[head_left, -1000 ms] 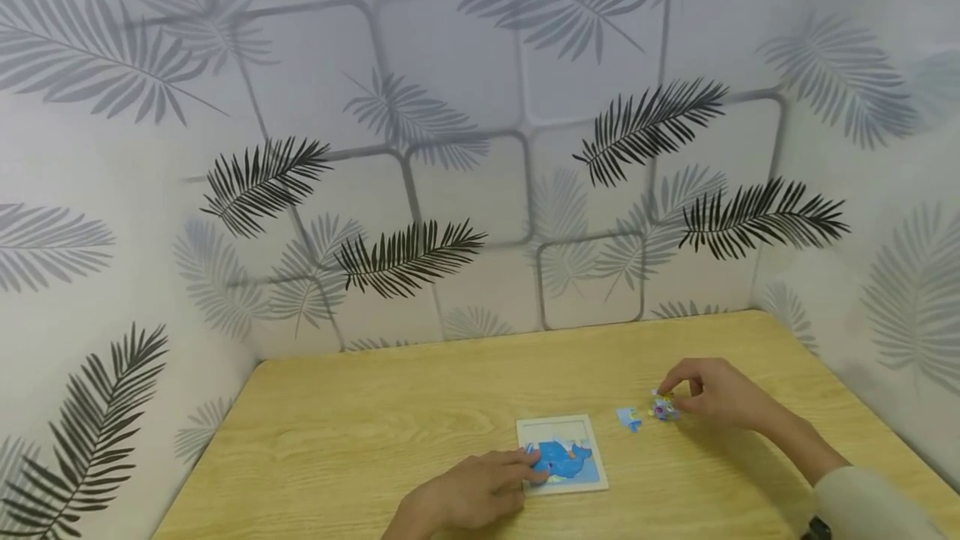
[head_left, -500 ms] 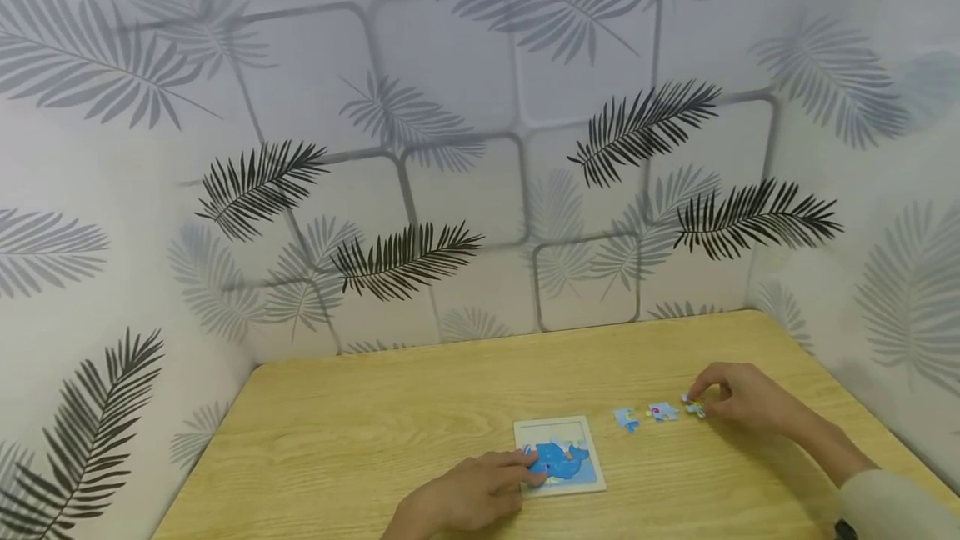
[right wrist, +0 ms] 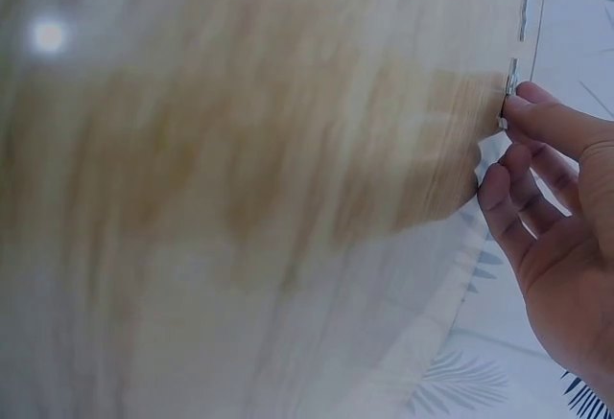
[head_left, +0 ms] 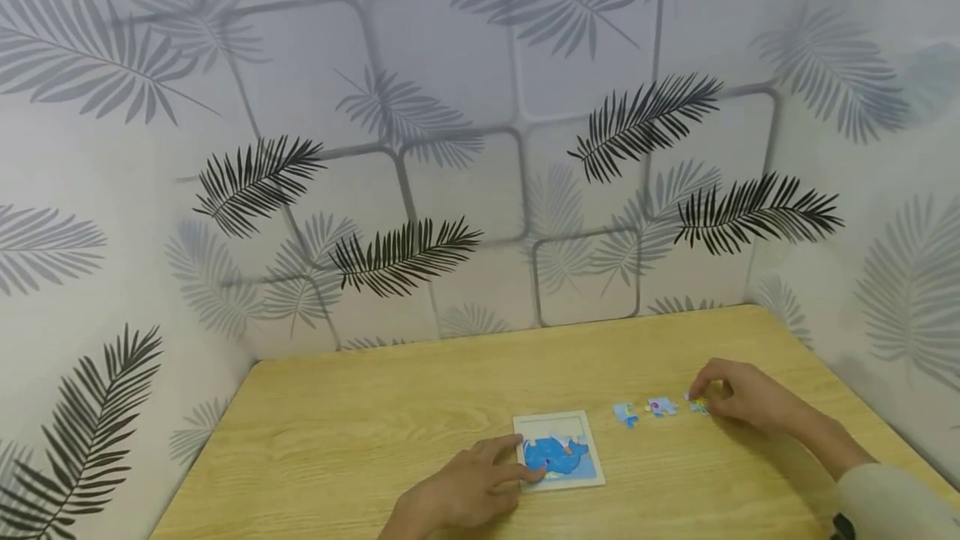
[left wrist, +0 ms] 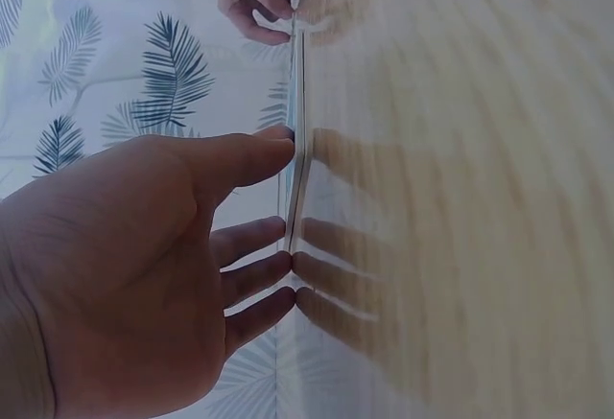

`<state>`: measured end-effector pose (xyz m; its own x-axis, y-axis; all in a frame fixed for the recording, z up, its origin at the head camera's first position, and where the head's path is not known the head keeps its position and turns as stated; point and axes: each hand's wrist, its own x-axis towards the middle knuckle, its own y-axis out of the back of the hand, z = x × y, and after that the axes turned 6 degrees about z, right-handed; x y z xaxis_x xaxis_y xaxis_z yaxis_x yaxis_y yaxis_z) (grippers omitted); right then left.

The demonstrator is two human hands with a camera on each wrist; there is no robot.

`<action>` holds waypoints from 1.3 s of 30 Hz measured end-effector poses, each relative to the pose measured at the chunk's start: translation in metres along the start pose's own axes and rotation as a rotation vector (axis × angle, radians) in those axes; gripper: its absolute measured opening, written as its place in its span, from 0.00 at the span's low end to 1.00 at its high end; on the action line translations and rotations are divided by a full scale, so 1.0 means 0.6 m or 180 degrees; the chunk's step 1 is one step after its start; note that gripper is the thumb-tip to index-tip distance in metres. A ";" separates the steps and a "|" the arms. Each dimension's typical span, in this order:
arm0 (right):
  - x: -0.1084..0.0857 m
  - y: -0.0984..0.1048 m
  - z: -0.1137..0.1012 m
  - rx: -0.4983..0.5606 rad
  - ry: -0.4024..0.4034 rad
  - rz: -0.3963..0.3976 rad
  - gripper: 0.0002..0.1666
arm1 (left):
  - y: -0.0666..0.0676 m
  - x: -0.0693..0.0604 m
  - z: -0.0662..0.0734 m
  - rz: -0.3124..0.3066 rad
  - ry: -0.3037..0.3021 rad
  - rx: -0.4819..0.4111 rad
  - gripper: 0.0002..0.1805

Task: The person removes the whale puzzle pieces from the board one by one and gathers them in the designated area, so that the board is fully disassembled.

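Observation:
A white-framed jigsaw puzzle board [head_left: 564, 483] with a blue whale picture lies flat on the table. My left hand [head_left: 468, 483] rests at its left side, the thumb on the lower left of the picture and a finger at the upper left edge. In the left wrist view the left hand's [left wrist: 125, 266] fingers are fairly straight, their tips at the board and tabletop. To the right, my right hand [head_left: 750, 397] pinches a small jigsaw piece [head_left: 697, 403] at the table, partly covered by the fingers. The right wrist view shows that hand [right wrist: 566, 237] side-on, thumb and forefinger at the piece.
Two more jigsaw pieces, a light blue one [head_left: 625, 414] and one with a pink spot [head_left: 662, 406], lie between the board and my right hand. The wooden table [head_left: 375, 415] meets leaf-patterned walls [head_left: 465, 190] at the back and sides.
The right hand has moved right with its piece, away from the pink-spotted one, which now lies uncovered. My left fingers have shifted off the whale toward the board's left edge.

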<state>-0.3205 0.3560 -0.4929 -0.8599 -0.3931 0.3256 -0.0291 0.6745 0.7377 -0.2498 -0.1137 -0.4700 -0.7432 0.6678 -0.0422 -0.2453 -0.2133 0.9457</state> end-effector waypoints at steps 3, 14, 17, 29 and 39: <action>0.004 0.000 -0.001 -0.0035 0.0068 0.0012 0.13 | 0.003 0.000 0.000 0.0010 -0.0042 0.0089 0.23; 0.042 -0.030 -0.079 -0.0119 0.0369 0.0187 0.14 | 0.012 0.009 -0.003 0.0003 -0.0121 0.0317 0.24; 0.063 -0.061 -0.122 0.0148 0.0569 -0.0068 0.14 | 0.005 0.016 -0.014 0.0061 -0.0200 0.0329 0.25; 0.119 -0.201 -0.248 0.0562 0.0489 -0.0808 0.20 | 0.012 0.011 -0.003 0.0012 -0.0328 0.0395 0.25; 0.122 -0.224 -0.283 0.0340 0.0347 -0.1059 0.21 | 0.006 -0.001 0.001 0.0016 -0.0177 0.0300 0.25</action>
<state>-0.2929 0.1307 -0.4676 -0.7353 -0.6624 0.1437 -0.3560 0.5578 0.7498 -0.2498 -0.1148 -0.4661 -0.7080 0.7059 -0.0218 -0.1800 -0.1504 0.9721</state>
